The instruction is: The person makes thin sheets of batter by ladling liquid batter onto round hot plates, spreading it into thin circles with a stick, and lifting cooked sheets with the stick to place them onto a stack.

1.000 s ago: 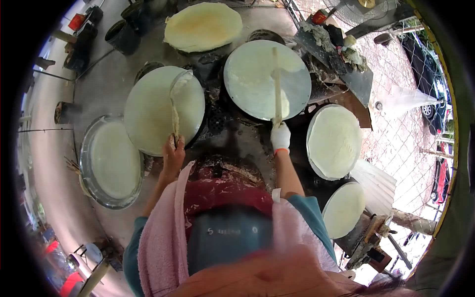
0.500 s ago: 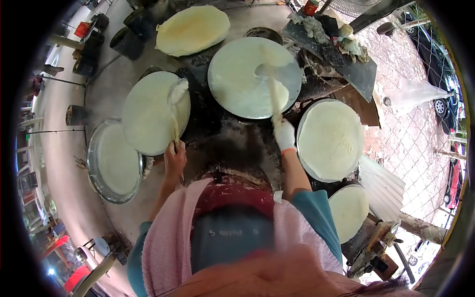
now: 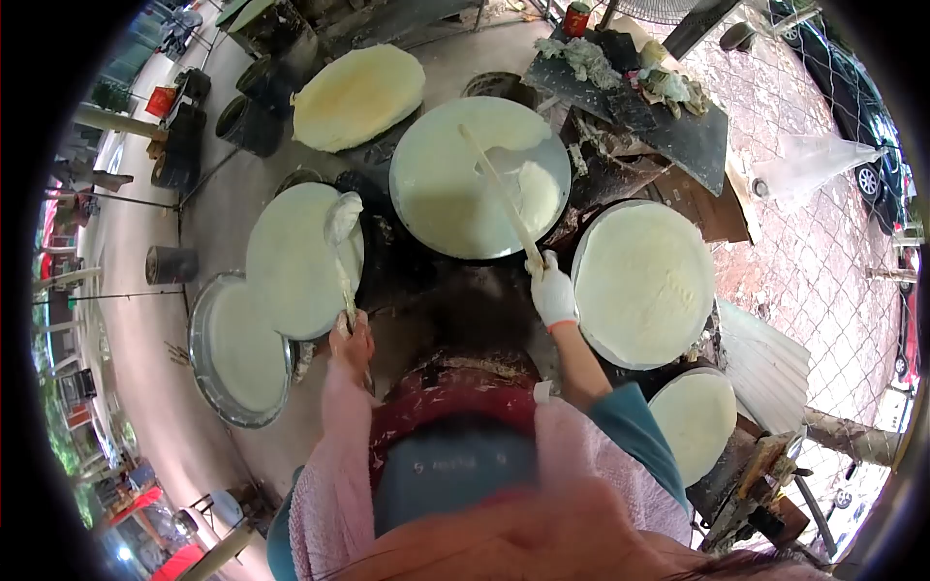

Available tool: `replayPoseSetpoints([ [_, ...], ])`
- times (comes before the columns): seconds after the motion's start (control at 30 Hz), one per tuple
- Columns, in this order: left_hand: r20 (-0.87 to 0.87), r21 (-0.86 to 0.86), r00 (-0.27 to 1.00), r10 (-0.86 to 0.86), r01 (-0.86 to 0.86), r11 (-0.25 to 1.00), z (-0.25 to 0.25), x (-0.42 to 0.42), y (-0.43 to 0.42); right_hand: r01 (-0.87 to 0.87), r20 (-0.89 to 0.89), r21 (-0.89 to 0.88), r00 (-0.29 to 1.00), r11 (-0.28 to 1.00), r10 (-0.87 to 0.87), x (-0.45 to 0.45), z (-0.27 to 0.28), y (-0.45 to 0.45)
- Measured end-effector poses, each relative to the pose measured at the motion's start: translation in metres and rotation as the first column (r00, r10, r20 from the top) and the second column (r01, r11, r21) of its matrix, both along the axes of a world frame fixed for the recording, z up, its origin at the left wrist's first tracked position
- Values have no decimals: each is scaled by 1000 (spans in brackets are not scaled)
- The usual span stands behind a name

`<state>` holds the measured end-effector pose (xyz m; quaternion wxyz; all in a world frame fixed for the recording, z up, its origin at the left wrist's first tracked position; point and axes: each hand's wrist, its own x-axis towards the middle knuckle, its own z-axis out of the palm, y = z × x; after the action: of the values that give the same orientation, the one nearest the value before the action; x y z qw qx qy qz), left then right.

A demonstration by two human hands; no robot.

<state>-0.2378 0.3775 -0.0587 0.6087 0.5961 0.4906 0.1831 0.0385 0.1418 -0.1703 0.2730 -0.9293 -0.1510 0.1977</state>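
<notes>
My bare left hand (image 3: 352,339) grips the handle of a ladle (image 3: 342,221). Its bowl, coated with white batter, is over the right edge of the left round pan (image 3: 291,257), which a pale layer covers. In a white glove, my right hand (image 3: 554,293) is closed around a long wooden stick (image 3: 502,194). The stick reaches up and left across the middle round pan (image 3: 426,184). Pale batter covers most of that pan, with a greyish bare patch and a thicker white patch of batter (image 3: 540,194) at its right side.
A large pale round (image 3: 644,290) lies to my right, with a smaller one (image 3: 694,426) below it. Another round (image 3: 358,97) stands at the back left. A metal-rimmed pan (image 3: 199,339) overlaps the left one. Dark buckets (image 3: 250,126) stand far left; wire fencing runs along the right.
The stick has swung from nearly upright to leaning left across the middle pan. My left hand keeps the ladle over the left pan's edge. The whole view has shifted somewhat.
</notes>
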Motion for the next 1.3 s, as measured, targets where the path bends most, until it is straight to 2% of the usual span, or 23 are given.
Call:
replayPoseSetpoints([
  [0.03, 13, 8, 1000, -20, 20, 1000, 2, 2, 1, 49, -43, -113, 998, 992, -54, -2, -5, -2],
  [0.1, -40, -26, 999, -35, 34, 999, 9, 7, 3, 146, 27, -114, 989, 983, -144, 23, 7, 9],
  [0.17, -76, -96, 997, 2, -9, 995, 16, 8, 1, 96, 70, -133, 994, 986, -87, 70, 3, 27],
  [0.23, -121, -90, 989, 90, -101, 991, 22, 8, -3, 124, 216, -200, 973, 972, -80, 120, -11, 51],
  [0.37, -183, 16, 965, 188, -189, 982, 27, -7, -15, 25, 196, -276, 980, 961, 31, 197, 40, 97],
  [0.43, -180, -33, 964, 194, -203, 979, 16, -21, -12, 59, 260, -276, 965, 959, 15, 217, 39, 117],
  [0.47, -191, -23, 966, 177, -184, 983, 15, -25, -12, 0, 251, -252, 966, 968, 66, 215, 36, 123],
  [0.5, -200, -13, 967, 157, -163, 987, 13, -26, -10, -58, 246, -227, 962, 972, 115, 212, 35, 130],
  [0.53, -193, 13, 968, 158, -158, 987, 9, -27, -8, -134, 252, 176, 964, 975, 87, 180, 63, 121],
  [0.57, -133, 4, 982, 132, -133, 991, 7, -28, -7, -293, 595, 420, 804, 859, -16, 168, 35, 119],
  [0.6, -70, -4, 992, 107, -107, 994, 6, -28, -6, -238, 224, 392, 962, 889, 159, 137, 59, 101],
  [0.63, -4, -10, 997, 79, -79, 997, 7, -25, -5, -106, 37, 196, 994, 975, 100, 109, 78, 87],
  [0.67, -38, -30, 995, 87, -88, 996, 12, -19, -3, 9, -18, 368, 1000, 930, -2, 91, 63, 67],
  [0.7, -76, -50, 993, 94, -98, 994, 26, -7, -3, 186, -146, 788, 983, 586, -115, 77, 18, 54],
  [0.73, -115, -72, 988, 99, -107, 992, 33, 2, -2, 296, -201, 730, 955, 616, -220, 59, 35, 33],
  [0.77, -75, -91, 995, 62, -69, 993, 31, 7, 1, 494, -421, 694, 869, 524, -260, 52, -14, 15],
  [0.83, 4, -123, 1000, -15, 15, 992, 22, 12, 12, 676, -708, 308, 633, 670, -313, 18, 25, 4],
  [0.9, 35, -59, 994, -101, 103, 993, 15, 20, 19, 620, -739, 412, 656, 667, -153, -6, 21, -4],
  [0.93, 54, -57, 992, -117, 121, 991, 16, 27, 21, 563, -668, 457, 728, 688, -152, -7, 14, -6],
  [1.03, 32, -32, 983, -180, 181, 983, 26, 42, 23, 634, -688, 445, 694, 633, -211, 15, 18, -24],
  [1.17, 52, -60, 976, -209, 212, 975, 20, 52, 25, 570, -736, 300, 649, 765, -195, 5, 37, -24],
  [1.23, 122, -68, 964, -235, 245, 967, 17, 54, 21, 496, -755, 328, 650, 804, -93, -3, 48, -25],
  [1.3, 98, -62, 967, -234, 241, 969, 13, 58, 18, 479, -712, 361, 696, 800, -96, 5, 37, -32],
])
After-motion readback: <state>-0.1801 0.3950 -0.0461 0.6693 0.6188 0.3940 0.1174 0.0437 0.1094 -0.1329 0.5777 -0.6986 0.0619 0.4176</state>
